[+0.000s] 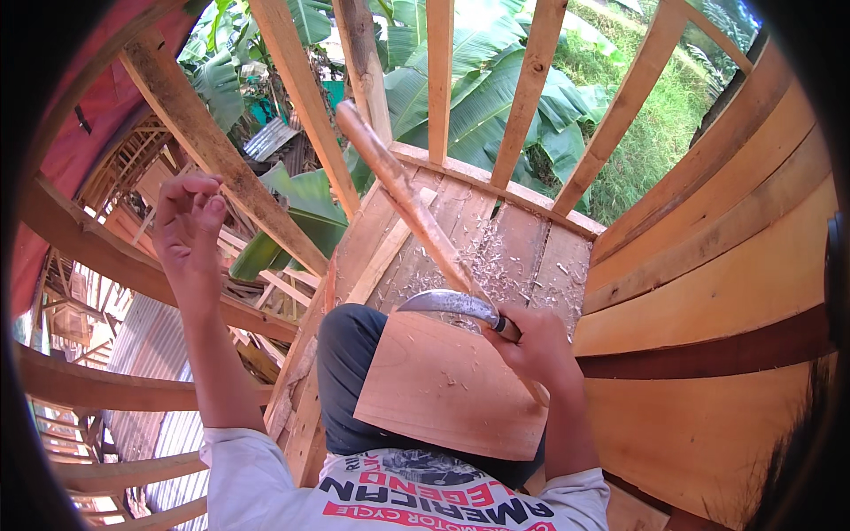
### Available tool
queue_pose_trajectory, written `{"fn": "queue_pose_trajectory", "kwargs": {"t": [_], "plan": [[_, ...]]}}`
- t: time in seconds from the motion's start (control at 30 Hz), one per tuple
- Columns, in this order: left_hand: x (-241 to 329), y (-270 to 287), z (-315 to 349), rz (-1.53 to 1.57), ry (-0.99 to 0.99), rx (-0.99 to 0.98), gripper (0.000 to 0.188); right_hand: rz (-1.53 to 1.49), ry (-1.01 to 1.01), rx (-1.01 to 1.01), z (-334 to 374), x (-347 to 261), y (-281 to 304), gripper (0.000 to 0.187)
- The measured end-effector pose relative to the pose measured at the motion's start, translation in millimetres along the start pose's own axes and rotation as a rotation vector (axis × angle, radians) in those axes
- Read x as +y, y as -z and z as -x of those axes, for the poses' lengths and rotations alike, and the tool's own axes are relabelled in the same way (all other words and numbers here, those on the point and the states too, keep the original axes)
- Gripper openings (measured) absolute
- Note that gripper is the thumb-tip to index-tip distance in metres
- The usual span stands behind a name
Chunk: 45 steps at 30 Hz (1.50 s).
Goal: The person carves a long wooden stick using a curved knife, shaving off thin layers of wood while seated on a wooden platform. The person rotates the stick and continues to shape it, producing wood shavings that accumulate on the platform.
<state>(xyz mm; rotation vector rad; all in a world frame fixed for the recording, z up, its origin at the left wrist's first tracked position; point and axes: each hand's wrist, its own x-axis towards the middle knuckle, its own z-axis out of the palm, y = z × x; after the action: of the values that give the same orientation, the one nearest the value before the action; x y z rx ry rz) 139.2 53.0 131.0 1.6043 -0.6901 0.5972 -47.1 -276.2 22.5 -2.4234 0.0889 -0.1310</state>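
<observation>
My right hand is closed round the dark handle of a curved knife, its blade pointing left. Beneath the blade and this hand runs a long peeled wooden stick, slanting from the board on my lap up toward the railing. Its lower end reaches the right part of that flat wooden board, which has a few shavings on it. At the left, my left hand is raised away from the stick, fingers loosely bent and apart from the thumb. Nothing shows in it.
Curled wood shavings litter the plank floor ahead of me. Upright wooden slats stand in front and to the left, with banana leaves beyond. A curving plank wall closes in the right side. A loose wood strip lies by the stick.
</observation>
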Motion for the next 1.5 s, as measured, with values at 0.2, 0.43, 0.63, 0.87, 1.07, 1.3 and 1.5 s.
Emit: {"fn": "queue_pose_trajectory", "kwargs": {"t": [0.2, 0.43, 0.63, 0.87, 1.07, 1.3, 1.5], "plan": [[69, -37, -21, -0.604, -0.318, -0.823, 0.036, 0.269, 0.324, 0.056, -11, 4, -17, 0.025], [-12, -97, 37, -0.579, 0.119, -1.710, 0.079, 0.614, 0.499, -0.121, -16, 8, -36, 0.025], [-47, -114, 79, -0.391, 0.666, -2.082, 0.093, 0.654, 0.615, -0.126, -13, 1, -48, 0.024], [-41, -95, 98, -0.213, 0.835, -1.847, 0.067, 0.588, 0.602, -0.086, -13, 8, -52, 0.029], [-31, -75, 101, -0.291, 0.853, -1.578, 0.054, 0.393, 0.538, 0.175, -2, 16, -47, 0.043], [-26, -45, 130, -0.350, 0.641, -1.244, 0.062, 0.148, 0.412, 0.441, 27, 45, -61, 0.050], [3, -29, 152, -0.499, 0.635, -1.106, 0.063, -0.171, 0.159, 0.391, 52, 51, -80, 0.026]]}}
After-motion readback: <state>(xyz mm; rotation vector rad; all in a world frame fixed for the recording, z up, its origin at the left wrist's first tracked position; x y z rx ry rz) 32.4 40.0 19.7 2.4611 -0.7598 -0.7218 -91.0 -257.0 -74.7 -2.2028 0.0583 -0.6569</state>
